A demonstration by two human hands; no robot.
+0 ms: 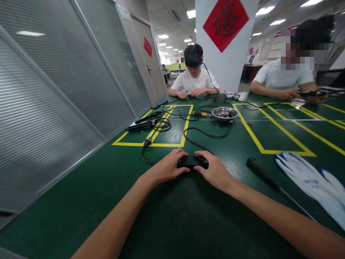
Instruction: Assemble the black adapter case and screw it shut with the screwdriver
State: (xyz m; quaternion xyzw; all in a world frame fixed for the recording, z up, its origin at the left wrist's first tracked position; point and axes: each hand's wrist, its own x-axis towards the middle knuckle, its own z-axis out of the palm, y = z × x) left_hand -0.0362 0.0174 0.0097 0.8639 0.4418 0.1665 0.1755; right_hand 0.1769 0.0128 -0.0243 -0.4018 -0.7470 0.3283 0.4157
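Note:
Between my two hands is a small black rectangular box (192, 162), just over the green table. My left hand (172, 166) grips its left end, thumb on the near side and fingers on the far side. Its right end is pinched the same way by my right hand (211, 167). A black cord with a two-pin plug (147, 142) leads toward my left hand. Another black cable (199, 144) runs toward my right hand. Where either cord ends is hidden, so I cannot tell whether they join the box. The exact kind of box does not show.
A long dark-handled screwdriver (261, 171) and white-and-blue gloves (309, 180) lie at right. Ahead are a metal bowl (225, 113) of small dark parts, a yellow-handled screwdriver (198, 113) and coiled black cables (161, 124). Two people sit across the green table (81, 201); a glass partition (54, 90) borders its left.

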